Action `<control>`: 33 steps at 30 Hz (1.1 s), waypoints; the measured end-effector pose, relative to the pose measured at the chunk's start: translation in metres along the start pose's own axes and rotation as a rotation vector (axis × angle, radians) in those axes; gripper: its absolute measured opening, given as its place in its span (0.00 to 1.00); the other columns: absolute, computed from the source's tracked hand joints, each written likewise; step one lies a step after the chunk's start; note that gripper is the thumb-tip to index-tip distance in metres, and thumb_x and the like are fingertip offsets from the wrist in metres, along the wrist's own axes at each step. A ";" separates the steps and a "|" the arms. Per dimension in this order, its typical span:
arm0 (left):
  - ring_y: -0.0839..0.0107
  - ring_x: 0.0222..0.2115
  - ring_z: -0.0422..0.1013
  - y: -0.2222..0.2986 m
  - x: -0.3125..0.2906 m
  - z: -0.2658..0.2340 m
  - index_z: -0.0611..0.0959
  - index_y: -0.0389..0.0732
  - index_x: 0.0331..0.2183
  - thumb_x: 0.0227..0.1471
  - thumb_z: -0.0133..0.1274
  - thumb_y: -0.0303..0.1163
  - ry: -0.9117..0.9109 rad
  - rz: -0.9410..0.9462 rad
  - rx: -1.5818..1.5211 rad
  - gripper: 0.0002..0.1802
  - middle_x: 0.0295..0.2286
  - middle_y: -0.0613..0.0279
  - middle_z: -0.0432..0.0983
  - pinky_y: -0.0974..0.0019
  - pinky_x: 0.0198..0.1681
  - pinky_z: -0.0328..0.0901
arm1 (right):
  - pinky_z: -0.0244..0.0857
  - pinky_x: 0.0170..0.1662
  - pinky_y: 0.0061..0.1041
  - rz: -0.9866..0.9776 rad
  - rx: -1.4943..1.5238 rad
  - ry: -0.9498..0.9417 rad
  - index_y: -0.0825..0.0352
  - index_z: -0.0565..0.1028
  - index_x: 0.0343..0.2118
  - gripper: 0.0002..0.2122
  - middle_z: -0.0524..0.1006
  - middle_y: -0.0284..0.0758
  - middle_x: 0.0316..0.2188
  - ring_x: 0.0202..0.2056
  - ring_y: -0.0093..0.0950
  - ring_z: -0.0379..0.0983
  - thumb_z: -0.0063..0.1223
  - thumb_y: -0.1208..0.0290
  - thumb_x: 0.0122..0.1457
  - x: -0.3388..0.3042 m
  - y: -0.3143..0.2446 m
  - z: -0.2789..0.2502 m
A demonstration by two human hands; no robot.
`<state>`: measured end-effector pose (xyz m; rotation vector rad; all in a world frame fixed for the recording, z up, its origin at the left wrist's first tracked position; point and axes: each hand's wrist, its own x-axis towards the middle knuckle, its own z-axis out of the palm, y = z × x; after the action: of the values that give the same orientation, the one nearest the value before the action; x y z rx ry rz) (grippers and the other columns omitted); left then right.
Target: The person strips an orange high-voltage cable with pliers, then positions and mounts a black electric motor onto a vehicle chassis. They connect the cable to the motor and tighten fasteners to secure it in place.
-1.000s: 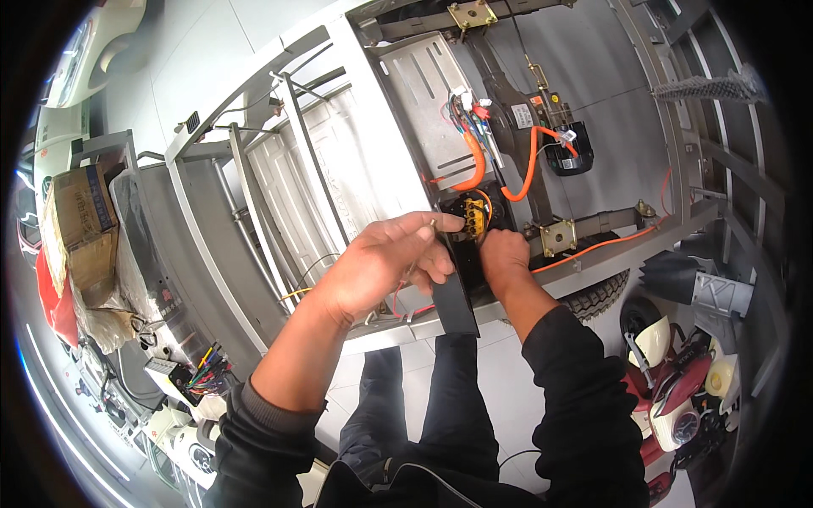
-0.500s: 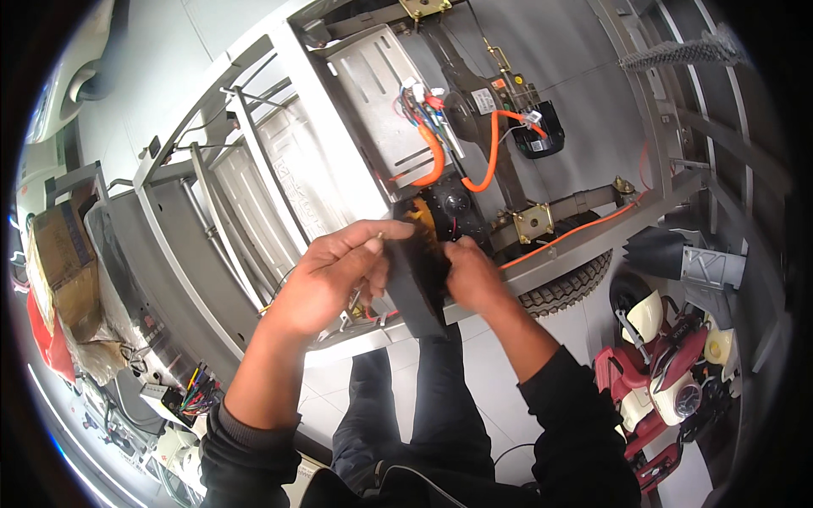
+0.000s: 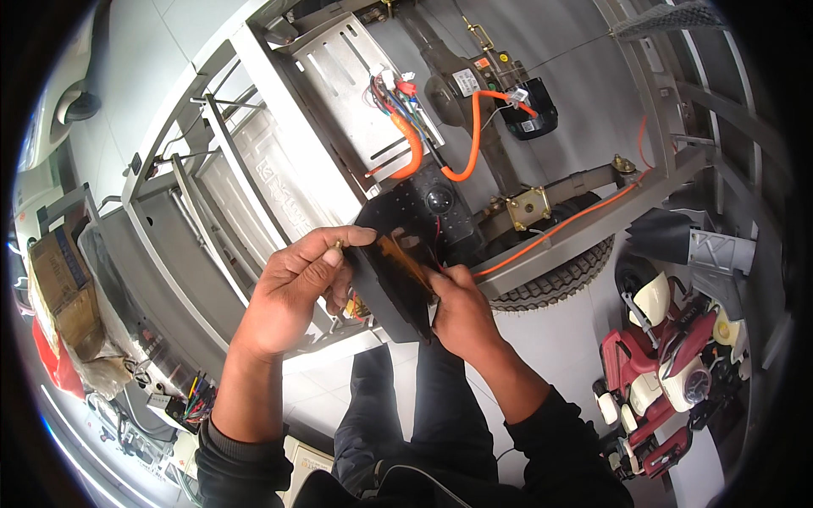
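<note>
My right hand (image 3: 464, 311) grips the right side of a black box-like cover (image 3: 381, 292) with an orange-brown patch (image 3: 405, 258) on its inner face. The cover stands tilted at the near rail of a metal vehicle frame (image 3: 542, 258). At its left edge is my left hand (image 3: 292, 292), thumb and forefinger pinched on a small brass-coloured screw-like piece (image 3: 340, 244). That forefinger's tip touches the cover's upper left edge. Just beyond the cover lies a black perforated plate with a round dark dome (image 3: 439, 200).
Orange cables (image 3: 476, 140) and a bundle of connectors (image 3: 398, 89) lie on the frame, near an axle with a black motor end (image 3: 533, 110). A tyre (image 3: 559, 275) sits under the near rail. Red-and-cream scooters (image 3: 669, 372) stand right; a cardboard box (image 3: 59, 275) lies left.
Both hands and the cover have shifted left in the picture, and the cover has turned so its inner face shows more. The whole view has also slid slightly.
</note>
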<state>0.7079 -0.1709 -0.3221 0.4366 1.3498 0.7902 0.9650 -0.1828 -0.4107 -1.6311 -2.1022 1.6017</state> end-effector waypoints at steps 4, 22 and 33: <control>0.78 0.23 0.68 0.000 0.001 -0.001 0.79 0.31 0.57 0.73 0.45 0.37 -0.017 0.029 0.019 0.22 0.23 0.66 0.71 0.75 0.28 0.62 | 0.73 0.49 0.43 0.011 -0.082 -0.035 0.65 0.81 0.49 0.17 0.76 0.43 0.44 0.45 0.49 0.77 0.52 0.86 0.58 0.002 0.002 -0.002; 0.79 0.25 0.64 0.003 -0.002 0.003 0.80 0.35 0.57 0.74 0.43 0.33 -0.040 -0.012 0.031 0.19 0.23 0.70 0.67 0.74 0.31 0.61 | 0.75 0.39 0.47 -0.458 -0.604 -0.149 0.62 0.78 0.36 0.04 0.72 0.39 0.39 0.38 0.43 0.80 0.55 0.73 0.60 0.120 0.059 0.014; 0.79 0.25 0.65 0.004 -0.004 0.004 0.80 0.36 0.56 0.74 0.44 0.33 -0.029 -0.024 0.036 0.18 0.24 0.71 0.67 0.73 0.32 0.62 | 0.75 0.34 0.46 -0.321 -0.686 -0.124 0.56 0.79 0.48 0.14 0.73 0.36 0.36 0.33 0.41 0.81 0.57 0.68 0.59 0.111 0.060 0.020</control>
<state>0.7107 -0.1703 -0.3162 0.4579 1.3416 0.7383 0.9457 -0.1205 -0.5203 -1.2118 -3.0080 0.9548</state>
